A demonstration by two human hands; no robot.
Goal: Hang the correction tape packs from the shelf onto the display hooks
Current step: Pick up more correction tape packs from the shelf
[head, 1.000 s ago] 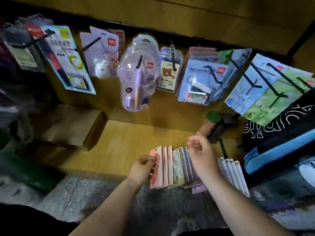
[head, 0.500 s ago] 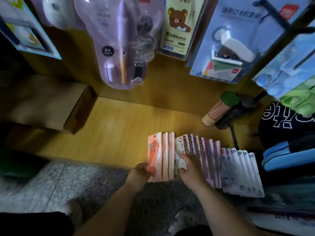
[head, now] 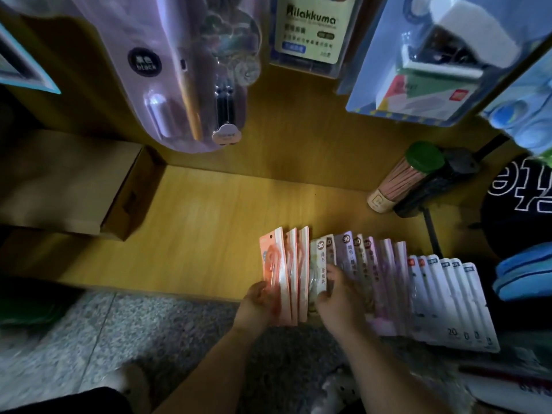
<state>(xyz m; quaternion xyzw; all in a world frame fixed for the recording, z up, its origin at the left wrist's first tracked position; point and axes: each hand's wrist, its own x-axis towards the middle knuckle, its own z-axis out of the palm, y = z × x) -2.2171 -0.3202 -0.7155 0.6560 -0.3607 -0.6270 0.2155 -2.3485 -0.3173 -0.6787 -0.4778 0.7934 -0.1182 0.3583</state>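
Observation:
A row of correction tape packs stands on edge at the front of the yellow wooden shelf (head: 209, 222): orange packs (head: 283, 264) at the left, beige and purple packs (head: 367, 264) in the middle, white packs (head: 448, 297) at the right. My left hand (head: 258, 303) holds the orange packs at their lower left edge. My right hand (head: 340, 297) grips the beige packs just right of them, fingers curled over their fronts. No display hook shows in this close view.
Blister packs hang above the shelf: a lilac pen pack (head: 179, 70), a Rilakkuma card (head: 310, 31), a blue stapler pack (head: 433, 61). A cardboard box (head: 77, 180) lies at left. A green-capped tube (head: 400, 177) and black holder sit at right. Grey speckled floor (head: 119, 333) lies below.
The view has closed in on the shelf, so the hooks left the frame. My right hand dropped from above the packs onto the beige ones; my left hand stays on the orange packs.

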